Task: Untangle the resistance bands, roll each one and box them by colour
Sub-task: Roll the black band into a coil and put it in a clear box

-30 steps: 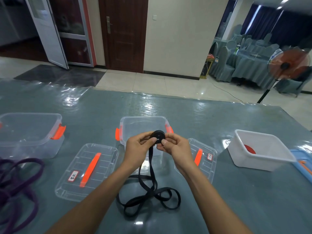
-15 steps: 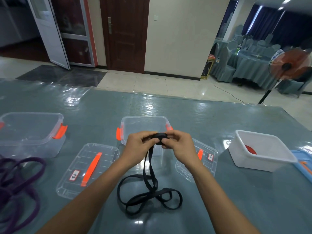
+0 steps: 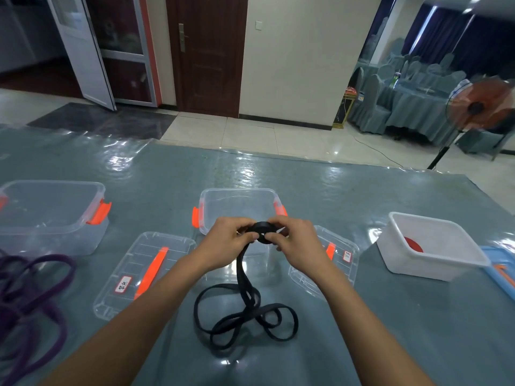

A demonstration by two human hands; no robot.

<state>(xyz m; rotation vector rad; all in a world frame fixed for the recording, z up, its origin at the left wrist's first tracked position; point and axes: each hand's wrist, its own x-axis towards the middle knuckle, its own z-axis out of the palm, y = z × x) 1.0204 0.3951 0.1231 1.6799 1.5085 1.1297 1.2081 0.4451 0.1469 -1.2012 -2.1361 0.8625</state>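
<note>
At the lower left edge of the frame we see the purple bands [image 3: 33, 291] lying in a loose tangle on the table [image 3: 390, 344]. Just above them sits the left clear box [image 3: 41, 240] with orange latches, and to its right, lower down, a clear lid [image 3: 167, 243] with an orange handle lies flat. At the centre, the left hand [image 3: 225, 243] pinches the rolled end [image 3: 263, 229] of the black band [image 3: 245, 316] between thumb and curled fingers. The right hand [image 3: 295, 246] pinches the same coil from the other side (the two hands nearly meet around it). The coil is held above the near rim of the middle clear box [image 3: 239, 190]. From it the band's free length hangs down to the table and spreads there in crossing loops between the forearms. Right of the right hand lies a second lid [image 3: 345, 243], partly hidden by the wrist. Further right stands the white box [image 3: 412, 267] with a red roll [image 3: 413, 244] inside, and a blue lid [image 3: 493, 254] shows at the right edge.
</note>
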